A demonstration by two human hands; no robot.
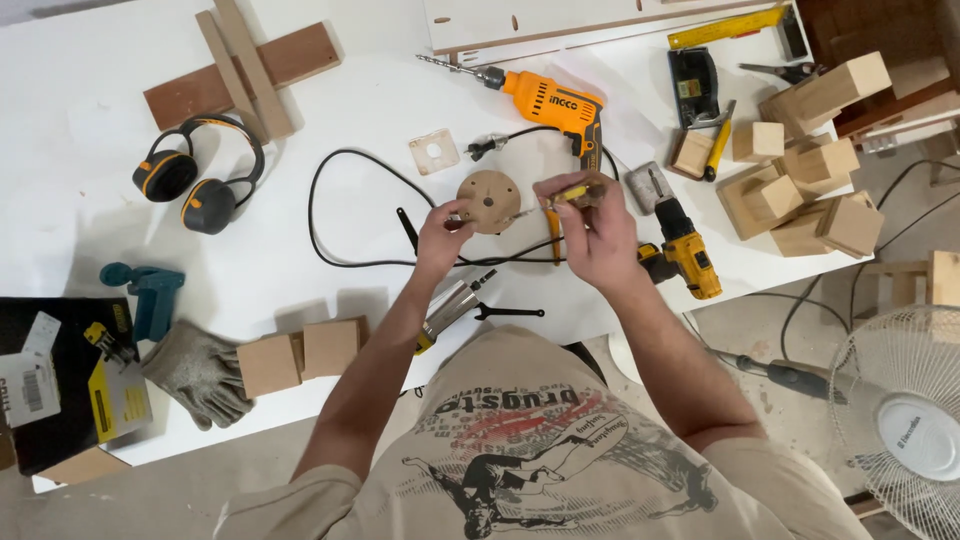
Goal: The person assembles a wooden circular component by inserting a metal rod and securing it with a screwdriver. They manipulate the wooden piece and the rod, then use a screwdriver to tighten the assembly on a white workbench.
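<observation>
There is a single view, from a camera worn on the person's head, looking almost straight down over the chest and forearms onto the white table (pixel 330 180). It sits close enough that the shirt fills the near edge of the picture, while the table spreads across the middle and far parts. The far edge of the picture reaches a white board (pixel 560 25). To the near right, the floor and a standing fan (pixel 900 420) come into sight past the table's edge.
</observation>
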